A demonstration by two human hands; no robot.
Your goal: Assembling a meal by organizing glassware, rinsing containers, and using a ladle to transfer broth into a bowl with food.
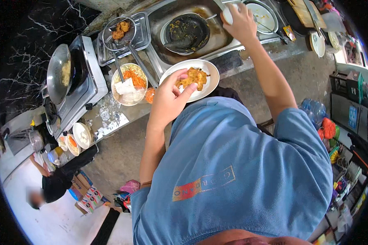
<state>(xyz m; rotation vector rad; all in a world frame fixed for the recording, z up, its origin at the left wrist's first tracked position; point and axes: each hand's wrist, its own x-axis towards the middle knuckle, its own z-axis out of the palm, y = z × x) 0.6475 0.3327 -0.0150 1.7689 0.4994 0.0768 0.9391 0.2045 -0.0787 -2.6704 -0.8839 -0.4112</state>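
A golden-brown fritter (196,79) is in or just above a white oval plate (207,90) at the counter's front edge, close to my body. My left hand (173,94) reaches over the plate's left side, its thumb and fingertips closed on the fritter's left edge. Stretched out to the far right, my right hand (242,22) grips a small white rounded thing (229,14), too little shown to tell its kind. That hand is beside the sink's right rim, left of a white plate (261,17) with food scraps and cutlery.
In the sink (157,18) lies a dark stone mortar (188,32). A strainer (119,34) with fried pieces rests over a tray. A bowl of shredded vegetables (130,83) stands left of my hand. Further left are a stove (88,69) and wok (59,73). Another person (55,183) is lower left.
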